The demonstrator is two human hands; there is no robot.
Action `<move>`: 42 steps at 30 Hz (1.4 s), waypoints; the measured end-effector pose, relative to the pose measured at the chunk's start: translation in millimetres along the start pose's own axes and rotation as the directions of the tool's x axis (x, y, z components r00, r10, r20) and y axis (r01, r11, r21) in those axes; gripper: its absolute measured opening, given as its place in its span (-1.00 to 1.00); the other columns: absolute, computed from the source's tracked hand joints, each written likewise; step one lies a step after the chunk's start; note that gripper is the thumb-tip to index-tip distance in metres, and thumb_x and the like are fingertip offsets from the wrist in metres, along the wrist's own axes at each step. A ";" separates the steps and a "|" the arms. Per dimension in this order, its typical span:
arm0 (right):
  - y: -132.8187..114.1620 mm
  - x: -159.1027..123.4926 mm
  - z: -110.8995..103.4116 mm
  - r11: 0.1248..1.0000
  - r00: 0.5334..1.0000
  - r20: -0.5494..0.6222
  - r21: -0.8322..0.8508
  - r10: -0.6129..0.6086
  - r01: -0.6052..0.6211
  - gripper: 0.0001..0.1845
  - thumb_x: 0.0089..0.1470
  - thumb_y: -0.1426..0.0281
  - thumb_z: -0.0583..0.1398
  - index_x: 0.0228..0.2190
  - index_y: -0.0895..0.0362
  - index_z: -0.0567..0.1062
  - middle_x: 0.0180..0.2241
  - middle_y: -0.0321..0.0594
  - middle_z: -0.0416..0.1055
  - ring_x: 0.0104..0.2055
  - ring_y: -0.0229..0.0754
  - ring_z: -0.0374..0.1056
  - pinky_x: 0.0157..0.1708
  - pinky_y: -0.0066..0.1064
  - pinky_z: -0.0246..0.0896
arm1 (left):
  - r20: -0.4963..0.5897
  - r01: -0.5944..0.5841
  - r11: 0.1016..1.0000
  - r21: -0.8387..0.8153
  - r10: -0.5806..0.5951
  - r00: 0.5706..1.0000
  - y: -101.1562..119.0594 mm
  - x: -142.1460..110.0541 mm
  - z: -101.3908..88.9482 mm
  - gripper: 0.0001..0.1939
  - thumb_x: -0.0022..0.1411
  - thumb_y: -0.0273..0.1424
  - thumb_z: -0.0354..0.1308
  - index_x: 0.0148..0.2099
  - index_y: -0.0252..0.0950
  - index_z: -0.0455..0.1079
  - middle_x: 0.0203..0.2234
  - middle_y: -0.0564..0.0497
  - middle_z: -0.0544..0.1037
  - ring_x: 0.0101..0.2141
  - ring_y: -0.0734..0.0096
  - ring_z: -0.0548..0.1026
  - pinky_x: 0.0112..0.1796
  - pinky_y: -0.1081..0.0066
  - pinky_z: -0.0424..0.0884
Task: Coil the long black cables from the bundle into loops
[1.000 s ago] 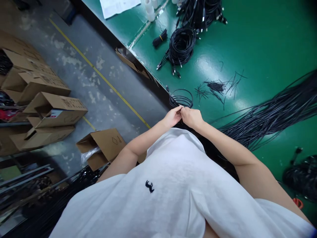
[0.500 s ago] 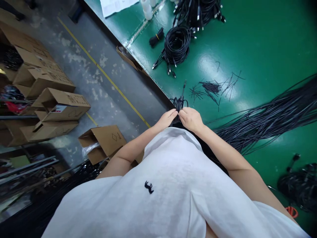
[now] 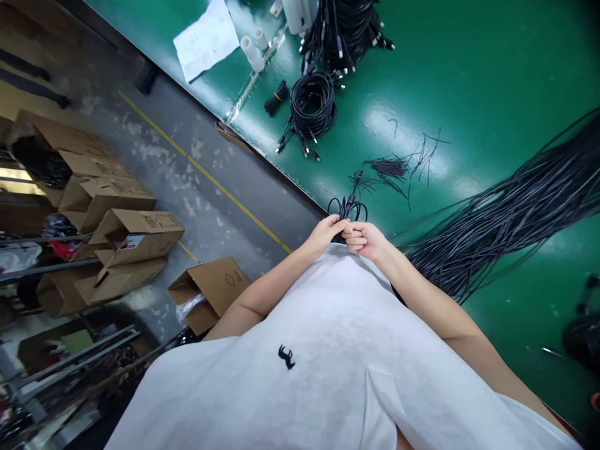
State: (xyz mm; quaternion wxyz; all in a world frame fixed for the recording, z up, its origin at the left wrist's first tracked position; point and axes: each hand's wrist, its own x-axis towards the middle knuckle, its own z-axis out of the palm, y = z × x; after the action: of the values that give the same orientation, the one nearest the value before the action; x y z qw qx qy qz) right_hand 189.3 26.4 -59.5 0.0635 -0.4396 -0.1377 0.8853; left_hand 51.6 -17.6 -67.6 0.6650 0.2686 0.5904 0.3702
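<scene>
My left hand (image 3: pixel 323 236) is nearly closed at the centre of the frame, its fingers curled on the coiled cable (image 3: pixel 349 209) and its thumb reaching right across the near side. My right hand (image 3: pixel 368 240) is closed too, fingers folded inward, thumb and forefinger together at the tip of my left thumb; whether anything thin is pinched there is too small to tell. The cable's loops fan out just above my hands, at the corner where the green table (image 3: pixel 492 75) meets its edge, and one plug end points up and slightly right. Both my forearms come in from the lower corners and slant up to meet in front of my white shirt (image 3: pixel 328 325), elbows bent and wide. Just above the cable lie loose ties (image 3: pixel 391 167), scattered over the green. Higher up, left of them, sit a round coil (image 3: pixel 312 105), a banded bundle (image 3: pixel 276 99) and, at the top, a heap of cables (image 3: pixel 344 31). A thick spread of long cables (image 3: pixel 506 206) runs from beside my right forearm to the right edge. Open boxes (image 3: pixel 210 290) stand at the left, over the grey floor (image 3: pixel 187 181).
</scene>
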 end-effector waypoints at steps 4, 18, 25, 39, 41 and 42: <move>4.8 6.1 -5.4 0.993 1.000 0.021 0.115 -0.008 0.006 -0.71 0.08 0.33 0.15 -0.58 0.12 0.18 -0.69 -0.54 -0.24 -0.71 -0.47 -0.39 -0.74 -0.58 -0.37 | 0.019 -0.005 0.977 0.215 0.001 1.000 6.0 13.7 -6.5 -0.75 0.26 -0.37 0.14 -0.43 -0.27 0.19 -0.50 0.13 0.35 -0.39 0.50 0.34 -0.21 0.42 0.28; 44.9 37.2 -23.8 0.783 0.843 -0.514 0.455 -0.159 0.425 -0.72 -0.14 0.28 0.33 -0.51 0.11 0.32 -0.65 -0.45 -0.04 -0.66 -0.44 -0.12 -0.71 -0.54 -0.13 | 0.050 -0.189 0.958 0.217 0.183 0.982 136.5 157.2 -84.4 -0.84 0.32 -0.32 0.12 -0.09 -0.25 0.39 -0.37 0.06 0.46 -0.52 0.60 0.23 -0.43 0.49 0.26; 53.4 55.1 0.9 0.789 0.791 -0.563 0.362 -0.239 0.496 -0.65 -0.19 0.15 0.33 -0.53 0.09 0.33 -0.65 -0.45 -0.08 -0.65 -0.43 -0.14 -0.69 -0.53 -0.14 | -0.086 -0.241 0.771 0.589 0.357 0.930 185.6 264.4 -141.7 -0.83 0.36 -0.38 0.09 -0.04 -0.28 0.39 -0.17 -0.08 0.48 -0.13 0.39 0.41 -0.11 0.39 0.35; 152.4 27.9 -17.0 0.858 0.446 -0.895 0.248 0.024 0.450 -0.79 0.15 0.27 0.13 -0.43 0.16 0.37 -0.59 -0.41 0.17 -0.59 -0.43 0.12 -0.57 -0.57 0.00 | -0.034 -0.043 0.148 0.988 0.482 0.875 204.6 291.4 -173.7 -0.58 0.32 -0.52 0.02 0.20 -0.16 0.18 0.07 0.11 0.41 0.12 0.26 0.33 0.19 0.04 0.20; 172.7 18.1 -29.2 0.906 0.387 -0.921 0.198 0.041 0.375 -0.85 0.18 0.34 0.10 -0.37 0.17 0.37 -0.55 -0.39 0.25 -0.58 -0.44 0.17 -0.56 -0.58 0.03 | -0.063 -0.107 0.228 0.968 0.631 0.774 198.7 277.5 -176.0 -0.48 0.27 -0.60 -0.02 0.22 -0.10 0.15 0.14 0.13 0.37 0.10 0.32 0.35 0.16 0.13 0.24; 180.2 17.1 -35.1 0.929 0.386 -0.922 0.173 0.035 0.328 -0.87 0.18 0.36 0.10 -0.34 0.17 0.38 -0.52 -0.37 0.30 -0.57 -0.44 0.18 -0.54 -0.58 0.04 | -0.071 -0.165 0.267 0.949 0.696 0.714 191.0 263.5 -172.6 -0.49 0.26 -0.61 -0.04 0.19 -0.09 0.19 0.12 0.12 0.38 0.09 0.32 0.35 0.15 0.17 0.25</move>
State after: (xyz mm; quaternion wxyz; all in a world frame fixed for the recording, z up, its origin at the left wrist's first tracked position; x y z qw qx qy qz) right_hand 208.5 -134.9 -146.7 0.2795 -0.8198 0.0300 0.4988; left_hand -144.1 293.0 -97.8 0.1071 0.6346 0.7329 0.2206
